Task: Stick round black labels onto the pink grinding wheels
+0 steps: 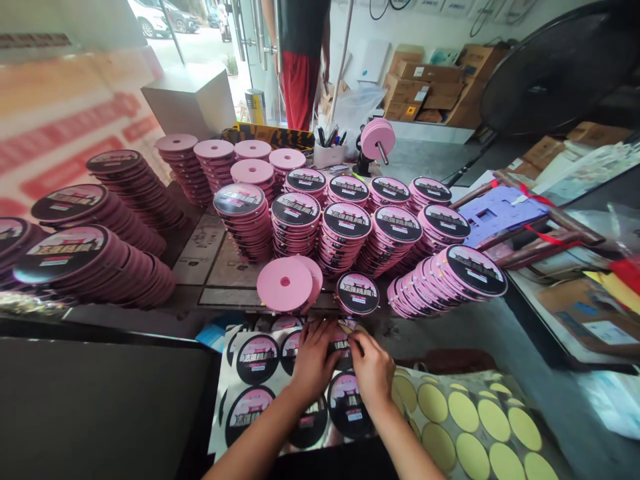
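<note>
On a sheet of round stickers (257, 358), black and pink with silvery lettering, my left hand (314, 360) lies flat with its fingers stretched forward. Beside it, my right hand (373, 367) has thumb and fingers pinched at the upper right edge of one round sticker (341, 347). That sticker is partly covered by both hands. Just ahead of the sheet sit a labelled pink spool (358, 293) and a plain pink disc (285, 285), with another disc partly under it.
Stacks of labelled spools (297, 210) and plain pink ones (253, 172) fill the bench. A holder (377, 139) carries pink discs by a pen cup (330, 150). Backing sheets with yellow circles (463, 410) lie right. A person (301, 63) stands beyond; a large fan (555, 73) is right.
</note>
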A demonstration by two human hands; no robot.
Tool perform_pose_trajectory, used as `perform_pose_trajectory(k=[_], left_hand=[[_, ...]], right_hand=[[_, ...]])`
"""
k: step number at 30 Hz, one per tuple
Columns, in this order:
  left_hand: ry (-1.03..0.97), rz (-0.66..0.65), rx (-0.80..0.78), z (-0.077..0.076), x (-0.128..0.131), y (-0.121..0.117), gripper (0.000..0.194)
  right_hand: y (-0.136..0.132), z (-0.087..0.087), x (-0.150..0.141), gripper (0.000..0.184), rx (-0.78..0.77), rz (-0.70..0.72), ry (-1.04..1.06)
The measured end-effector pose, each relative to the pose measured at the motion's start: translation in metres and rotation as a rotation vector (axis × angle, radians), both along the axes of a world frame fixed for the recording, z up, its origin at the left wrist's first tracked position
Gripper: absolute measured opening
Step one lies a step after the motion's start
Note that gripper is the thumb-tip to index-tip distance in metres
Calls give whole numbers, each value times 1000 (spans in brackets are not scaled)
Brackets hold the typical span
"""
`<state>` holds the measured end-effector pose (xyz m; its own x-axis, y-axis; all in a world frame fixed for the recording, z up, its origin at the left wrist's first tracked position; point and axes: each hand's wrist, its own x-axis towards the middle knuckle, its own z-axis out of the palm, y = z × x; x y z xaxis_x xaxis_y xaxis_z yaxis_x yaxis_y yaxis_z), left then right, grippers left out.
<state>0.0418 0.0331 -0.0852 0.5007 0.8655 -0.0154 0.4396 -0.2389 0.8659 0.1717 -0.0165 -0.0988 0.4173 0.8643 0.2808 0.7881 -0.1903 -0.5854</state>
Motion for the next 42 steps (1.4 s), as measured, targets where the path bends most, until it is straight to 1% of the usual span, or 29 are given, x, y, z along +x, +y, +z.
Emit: perform_pose_trajectory(k=[2, 4, 5, 7, 9, 10, 12, 13, 15, 16, 17, 18, 20, 22, 23, 25, 26, 27, 28, 31, 33, 37, 40, 42], left_hand=[[-150, 29, -81, 1, -6, 3, 42], [-226, 55, -124, 1, -13, 6, 37], [-247, 72, -137, 1, -16, 7, 36], [-298, 125, -170, 2, -22, 5, 35], [-337, 201, -182, 4, -27, 2, 36], [-355, 247, -183, 8, -31, 1, 34], [-418, 382, -180, 20, -40, -1, 28], [-471, 477, -188, 30, -45, -1, 24], [-612, 692, -233, 55, -55, 5, 22], [-673, 778, -282, 70, -59, 10, 25], [-715, 797, -337, 83, -62, 15, 33], [-725, 775, -369, 96, -64, 21, 42], [-666, 644, -401, 115, -64, 31, 52], [-633, 567, -375, 125, -61, 35, 51], [-641, 570, -351, 128, -60, 34, 48], [-690, 601, -334, 132, -58, 27, 43], [-722, 596, -368, 134, -59, 22, 42], [-760, 566, -435, 136, -60, 16, 42], [-804, 510, -533, 138, -62, 10, 45], [-937, 303, -848, 144, -69, -6, 61], [-990, 225, -954, 144, -72, -12, 70], [-1022, 207, -1020, 137, -74, -16, 75], [-1022, 198, -1036, 130, -72, -17, 82], [-1009, 199, -1037, 129, -71, -18, 84]], right_hand=[[-2, 7, 0, 31, 10, 39, -23], [-11, 21, -1, 28, 47, 138, -33], [-17, 33, -1, 25, 79, 205, -24], [-28, 62, 3, 17, 175, 369, 49], [-29, 95, 9, 12, 243, 359, 232], [-23, 112, 12, 10, 229, 331, 348], [0, 141, 14, 7, 141, 265, 590], [16, 151, 13, 11, 123, 215, 737], [51, 163, 6, 23, 49, 199, 1014], [68, 165, 1, 27, 18, 206, 1108], [82, 165, -4, 31, -19, 226, 1179], [94, 163, -9, 33, -49, 249, 1226], [110, 158, -17, 34, -96, 298, 1273], [113, 156, -21, 34, -123, 334, 1292], [111, 157, -23, 34, -130, 342, 1296], [101, 161, -25, 32, -147, 340, 1313], [93, 164, -27, 31, -155, 335, 1327], [85, 167, -28, 30, -158, 326, 1342], [76, 170, -29, 29, -156, 311, 1354], [55, 171, -30, 27, -146, 248, 1360], [44, 167, -28, 26, -165, 217, 1347], [33, 156, -22, 25, -198, 222, 1304], [29, 151, -21, 23, -188, 226, 1256], [28, 149, -20, 22, -187, 226, 1241]])
